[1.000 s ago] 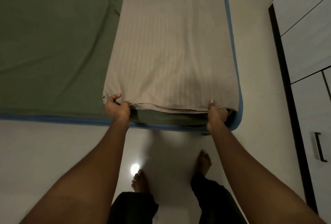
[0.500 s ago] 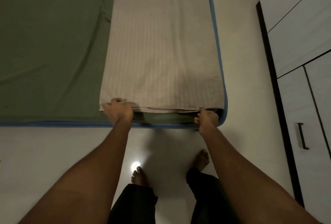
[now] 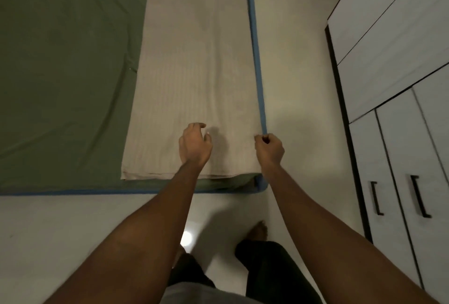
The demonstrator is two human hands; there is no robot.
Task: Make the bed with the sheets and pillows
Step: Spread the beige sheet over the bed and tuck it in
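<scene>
A beige striped sheet (image 3: pixel 192 65), folded into a long strip, lies along the right side of the mattress. Under it is a green fitted sheet (image 3: pixel 65 72) with the blue mattress edge (image 3: pixel 257 67) showing around it. My left hand (image 3: pixel 194 145) hovers just above the near part of the beige sheet, fingers curled and apart, casting a shadow on the cloth. My right hand (image 3: pixel 270 148) is closed in a pinch at the beige sheet's right edge, beside the blue border. No pillows are in view.
The mattress lies low on a pale glossy floor (image 3: pixel 73 230). A white wardrobe (image 3: pixel 398 65) with black handles stands to the right, leaving a strip of floor beside the mattress. My bare feet and dark trousers are at the mattress's near corner.
Both hands have left the sheet's near edge and moved farther over the bed. The left hand shifted right and opened; the right hand went to the sheet's right edge.
</scene>
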